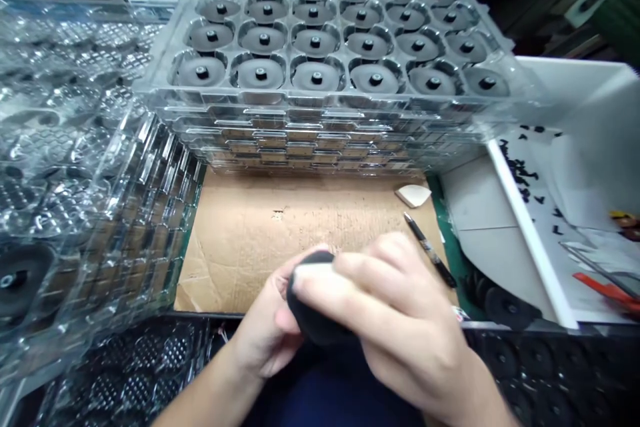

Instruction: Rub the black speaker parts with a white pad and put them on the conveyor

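My left hand is closed round the edge of a black round disc, held tilted above the near edge of the cardboard. Over the disc's face lies my right hand, fingers bent and pressed together, blurred by motion. A pale patch shows at its fingertips; whether it is a thing held there or just bright skin, I cannot tell. Beyond my hands, a stack of clear plastic trays carries rows of similar black discs, each with a small raised hub.
A black pen and a cream wedge-shaped piece lie on the cardboard sheet. More clear trays stand at left. At right, a white bin holds small black bits and an orange-handled tool. Loose black discs lie near it.
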The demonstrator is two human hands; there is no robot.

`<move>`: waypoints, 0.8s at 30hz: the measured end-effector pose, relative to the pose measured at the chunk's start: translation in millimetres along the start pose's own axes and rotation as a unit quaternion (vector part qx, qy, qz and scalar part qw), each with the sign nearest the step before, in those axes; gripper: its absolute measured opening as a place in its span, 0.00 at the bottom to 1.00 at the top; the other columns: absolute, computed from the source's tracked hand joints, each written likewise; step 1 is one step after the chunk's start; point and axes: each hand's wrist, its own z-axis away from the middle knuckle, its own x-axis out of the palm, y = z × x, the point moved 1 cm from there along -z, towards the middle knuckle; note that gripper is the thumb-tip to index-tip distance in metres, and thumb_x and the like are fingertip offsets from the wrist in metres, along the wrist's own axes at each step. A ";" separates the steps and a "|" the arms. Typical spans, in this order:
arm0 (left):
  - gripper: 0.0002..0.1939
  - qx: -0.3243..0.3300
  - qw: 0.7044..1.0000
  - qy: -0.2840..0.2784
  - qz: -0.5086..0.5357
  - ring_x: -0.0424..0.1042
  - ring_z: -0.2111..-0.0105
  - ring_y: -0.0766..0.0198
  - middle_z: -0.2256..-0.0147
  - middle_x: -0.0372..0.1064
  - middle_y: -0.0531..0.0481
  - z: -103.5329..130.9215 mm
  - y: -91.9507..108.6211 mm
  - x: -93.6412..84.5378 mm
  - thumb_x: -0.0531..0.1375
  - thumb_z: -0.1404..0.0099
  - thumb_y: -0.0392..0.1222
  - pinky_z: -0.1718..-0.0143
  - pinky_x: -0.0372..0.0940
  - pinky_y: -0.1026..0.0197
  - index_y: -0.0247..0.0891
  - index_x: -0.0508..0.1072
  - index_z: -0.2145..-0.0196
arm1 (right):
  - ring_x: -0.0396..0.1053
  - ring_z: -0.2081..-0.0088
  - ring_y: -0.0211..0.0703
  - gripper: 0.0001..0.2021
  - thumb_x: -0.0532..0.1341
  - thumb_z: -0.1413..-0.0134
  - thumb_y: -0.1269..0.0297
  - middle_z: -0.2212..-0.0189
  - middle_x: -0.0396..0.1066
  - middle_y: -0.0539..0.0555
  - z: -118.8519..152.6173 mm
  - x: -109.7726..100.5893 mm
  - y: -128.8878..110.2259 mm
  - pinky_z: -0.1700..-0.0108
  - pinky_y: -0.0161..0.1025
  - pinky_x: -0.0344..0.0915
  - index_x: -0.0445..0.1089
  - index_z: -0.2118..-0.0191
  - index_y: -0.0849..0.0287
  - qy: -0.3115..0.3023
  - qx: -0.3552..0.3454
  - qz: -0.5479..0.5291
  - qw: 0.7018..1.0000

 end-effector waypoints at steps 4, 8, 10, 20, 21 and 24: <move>0.27 -0.012 0.997 -0.067 -0.034 0.72 0.62 0.59 0.66 0.75 0.51 -2.7 3.1 3.0 0.71 0.63 0.50 0.58 0.65 0.63 0.38 0.77 0.63 | 0.64 0.67 0.38 0.15 0.50 0.42 0.77 0.67 0.70 0.51 -1.8 -9.7 9.0 0.64 0.37 0.61 0.70 0.56 0.56 -0.046 0.021 -0.045 0.998; 0.33 -0.031 0.993 -0.109 0.032 0.73 0.59 0.57 0.54 0.72 0.47 -2.2 -1.8 -7.9 0.70 0.61 0.50 0.59 0.68 0.62 0.41 0.73 0.55 | 0.67 0.61 0.40 0.13 0.54 0.42 0.73 0.62 0.71 0.51 31.3 -8.5 31.3 0.62 0.36 0.64 0.69 0.55 0.51 0.075 0.208 -0.031 0.975; 0.33 -0.036 0.992 -0.110 0.056 0.72 0.56 0.53 0.50 0.69 0.45 -1.1 -4.1 -13.6 0.70 0.60 0.48 0.58 0.69 0.59 0.42 0.71 0.53 | 0.69 0.59 0.41 0.10 0.56 0.42 0.67 0.59 0.72 0.51 57.4 9.2 43.7 0.61 0.36 0.66 0.70 0.56 0.51 0.104 0.303 -0.074 0.945; 0.29 -0.031 0.985 -0.139 0.100 0.72 0.56 0.54 0.53 0.71 0.44 2.8 -11.1 -14.8 0.68 0.53 0.41 0.58 0.70 0.59 0.41 0.70 0.52 | 0.71 0.60 0.44 0.13 0.54 0.42 0.61 0.57 0.71 0.56 95.0 45.0 52.9 0.63 0.39 0.68 0.66 0.53 0.55 0.144 0.387 -0.092 0.906; 0.29 -0.033 0.985 -0.140 0.095 0.72 0.56 0.53 0.53 0.71 0.44 3.4 -12.6 -14.4 0.68 0.53 0.42 0.59 0.70 0.59 0.41 0.70 0.52 | 0.69 0.58 0.44 0.12 0.54 0.41 0.62 0.56 0.70 0.54 84.3 32.5 43.9 0.62 0.39 0.67 0.66 0.52 0.53 0.168 0.363 -0.076 0.914; 0.30 -0.037 0.994 -0.097 0.044 0.73 0.58 0.54 0.58 0.74 0.44 5.1 -18.0 -16.2 0.69 0.55 0.43 0.60 0.69 0.60 0.37 0.71 0.53 | 0.68 0.62 0.43 0.13 0.53 0.40 0.68 0.61 0.72 0.52 46.4 2.8 12.0 0.63 0.40 0.62 0.67 0.52 0.49 0.168 0.115 -0.009 0.979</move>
